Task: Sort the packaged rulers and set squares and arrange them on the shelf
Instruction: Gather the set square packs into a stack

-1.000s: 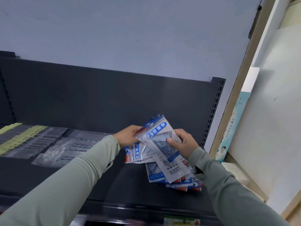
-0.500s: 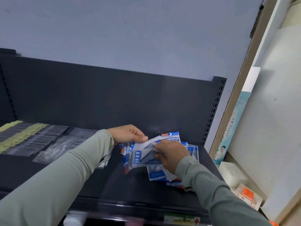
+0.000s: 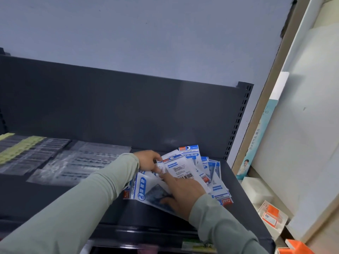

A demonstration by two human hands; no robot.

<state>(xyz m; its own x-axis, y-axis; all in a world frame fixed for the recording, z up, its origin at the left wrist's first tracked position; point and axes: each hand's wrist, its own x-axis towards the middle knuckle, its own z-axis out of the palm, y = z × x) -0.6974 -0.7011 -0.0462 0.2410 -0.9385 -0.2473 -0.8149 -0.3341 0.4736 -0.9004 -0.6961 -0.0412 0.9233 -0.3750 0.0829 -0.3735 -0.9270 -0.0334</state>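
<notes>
A pile of blue-and-white set square packs [image 3: 211, 173] lies fanned out at the right end of the dark shelf [image 3: 91, 198]. My left hand [image 3: 148, 160] pinches the far left edge of the top packs, one of them turned to its white barcode back [image 3: 180, 167]. My right hand [image 3: 181, 193] lies flat on the pile with straight fingers, the thumb spread over a pack lying sideways [image 3: 145, 191]. Clear packaged rulers [image 3: 80, 162] lie in rows to the left, beside more ruler packs with yellow strips [image 3: 23, 149].
The shelf's dark back panel [image 3: 128, 110] rises behind the packs, with a perforated upright [image 3: 238, 121] at its right end. To the right stands a white cabinet [image 3: 302, 143] with a teal box [image 3: 255, 142] and orange-and-white packets [image 3: 271, 215] lower down.
Both hands came down from holding the packs up in the air. The packs now lie on the shelf's right end, and my right hand has flattened on them.
</notes>
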